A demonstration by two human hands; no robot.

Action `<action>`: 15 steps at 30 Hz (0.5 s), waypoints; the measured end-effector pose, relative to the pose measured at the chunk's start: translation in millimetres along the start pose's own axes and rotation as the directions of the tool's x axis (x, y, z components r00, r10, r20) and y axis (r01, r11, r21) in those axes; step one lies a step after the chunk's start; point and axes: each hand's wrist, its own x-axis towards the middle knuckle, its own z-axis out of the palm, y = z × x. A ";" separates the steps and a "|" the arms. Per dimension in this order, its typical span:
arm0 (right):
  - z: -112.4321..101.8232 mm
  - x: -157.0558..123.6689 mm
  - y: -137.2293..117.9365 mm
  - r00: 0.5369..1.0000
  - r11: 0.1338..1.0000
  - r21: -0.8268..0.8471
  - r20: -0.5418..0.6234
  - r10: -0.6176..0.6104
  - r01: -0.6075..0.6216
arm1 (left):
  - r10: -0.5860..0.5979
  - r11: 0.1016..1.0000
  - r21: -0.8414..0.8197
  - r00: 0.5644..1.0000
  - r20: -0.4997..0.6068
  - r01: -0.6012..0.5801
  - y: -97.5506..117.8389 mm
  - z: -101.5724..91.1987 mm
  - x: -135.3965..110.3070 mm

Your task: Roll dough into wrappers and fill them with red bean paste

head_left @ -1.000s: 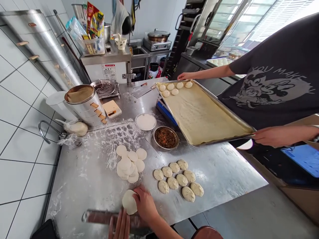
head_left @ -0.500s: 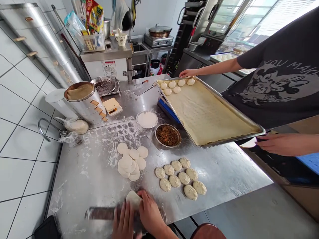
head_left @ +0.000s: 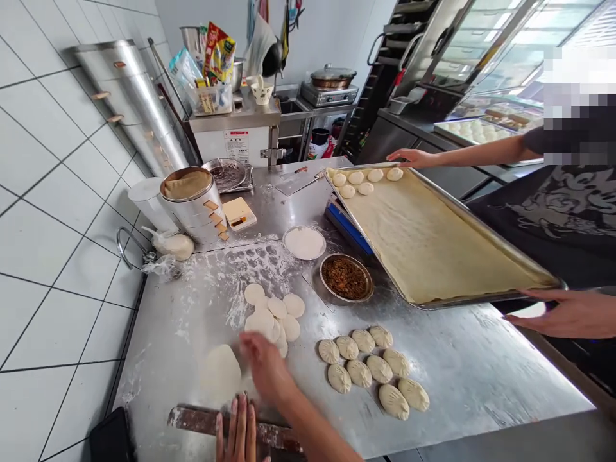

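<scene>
My left hand lies with fingers stretched flat over a dark, flour-dusted rolling pin near the table's front edge. My right hand, smeared by motion, is beside the near edge of a pile of thin dough rounds. Just left of it is a blurred dough round; whether my fingers touch it I cannot tell. To the right, several pleated buns sit in rows on the steel table.
A co-worker's hands support a lined baking tray with several buns in its far corner. A bowl of brown filling and a dish of flour stand mid-table. At the back left are a round steamer and a scale.
My right hand has moved from the rolling pin up toward the dough pile. The dough round shows left of that hand, off the pin. My left hand remains on the pin; the view has shifted.
</scene>
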 end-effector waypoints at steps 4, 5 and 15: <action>-40.0 65.1 11.3 0.999 0.988 -0.144 -0.002 -0.050 0.049 | 0.130 0.989 -0.074 0.989 0.077 -0.124 -4.8 8.4 32.1; -46.0 73.4 15.9 0.999 0.985 -0.164 0.019 -0.049 0.051 | 0.137 0.988 -0.080 0.988 0.067 -0.132 -5.3 10.0 32.1; 3.4 -47.6 43.2 0.990 0.987 0.075 -0.010 0.142 -0.141 | -0.021 0.999 0.040 1.000 0.015 0.021 -7.4 -12.0 0.6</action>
